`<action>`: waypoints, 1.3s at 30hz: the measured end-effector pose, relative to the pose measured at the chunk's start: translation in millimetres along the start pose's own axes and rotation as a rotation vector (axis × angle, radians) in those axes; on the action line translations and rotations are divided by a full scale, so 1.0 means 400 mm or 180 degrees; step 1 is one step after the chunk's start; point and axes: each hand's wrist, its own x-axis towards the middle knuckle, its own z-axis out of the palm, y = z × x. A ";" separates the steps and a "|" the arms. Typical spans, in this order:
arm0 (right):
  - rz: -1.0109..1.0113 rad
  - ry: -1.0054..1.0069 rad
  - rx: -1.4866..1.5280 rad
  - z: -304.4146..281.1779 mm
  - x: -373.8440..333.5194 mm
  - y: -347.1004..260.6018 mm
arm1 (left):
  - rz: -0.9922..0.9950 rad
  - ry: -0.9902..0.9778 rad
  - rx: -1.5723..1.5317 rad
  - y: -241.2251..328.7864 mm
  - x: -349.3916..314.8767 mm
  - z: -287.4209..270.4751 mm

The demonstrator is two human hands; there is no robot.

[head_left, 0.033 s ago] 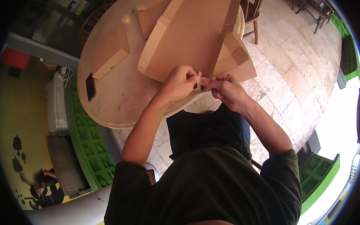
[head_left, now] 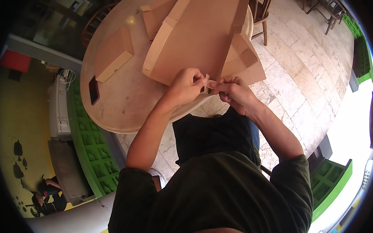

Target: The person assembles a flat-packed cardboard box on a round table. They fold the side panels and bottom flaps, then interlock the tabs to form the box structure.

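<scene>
A large brown cardboard box (head_left: 193, 38), partly unfolded with its inner face up, lies across the table toward me. At its near right corner my left hand (head_left: 187, 84) is closed, thumb and fingers pinching a small cardboard flap (head_left: 207, 77). Close beside it, my right hand (head_left: 236, 92) grips the same corner, thumb on top and fingers curled below. The fingertips of both hands almost meet, and they hide most of the corner between them. More folded cardboard panels (head_left: 243, 57) stick out to the right of the box.
On the round table (head_left: 125, 102) stand a closed cardboard box (head_left: 114, 54) and a dark phone (head_left: 94, 90), to the left. Another cardboard piece (head_left: 155, 17) lies behind. A wooden chair (head_left: 262, 16) stands at the far right; a person (head_left: 50, 194) is at the lower left.
</scene>
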 end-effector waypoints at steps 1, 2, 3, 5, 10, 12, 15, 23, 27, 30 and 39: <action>0.0010 -0.0089 -0.0018 -0.004 0.002 0.000 | 0.0067 -0.0023 0.0043 0.006 -0.001 0.000; 0.0015 -0.0156 -0.0039 -0.009 0.008 -0.002 | 0.0053 -0.0044 0.0141 0.013 0.000 -0.003; 0.0066 -0.0168 -0.0100 -0.013 0.012 -0.005 | 0.0031 -0.0119 0.0180 0.021 0.000 -0.006; 0.0084 -0.0315 -0.0195 -0.022 0.021 -0.013 | -0.0136 -0.0284 0.0379 0.034 0.002 -0.014; 0.0099 -0.0134 -0.0157 -0.032 0.032 -0.029 | 0.0090 -0.0152 -0.0326 0.054 0.015 -0.032; 0.0030 -0.0043 -0.0317 -0.031 0.031 -0.028 | 0.0101 -0.0174 -0.0187 0.059 0.018 -0.035; 0.0014 -0.0037 -0.0181 -0.029 0.031 -0.026 | 0.0147 -0.0314 0.0084 0.067 0.025 -0.036; -0.0064 -0.0112 -0.0222 -0.012 0.032 -0.028 | -0.0187 -0.0494 -0.0450 0.078 0.031 -0.034; -0.0138 -0.0278 -0.0294 -0.016 0.026 -0.025 | -0.0120 -0.0633 -0.0225 0.072 0.049 -0.042; 0.0140 -0.0425 0.0165 -0.032 0.020 -0.024 | -0.0319 -0.0906 -0.0356 0.070 0.072 -0.056; -0.0319 -0.0333 -0.0622 -0.037 0.030 0.020 | -0.0594 -0.1363 -0.0252 0.044 0.112 -0.053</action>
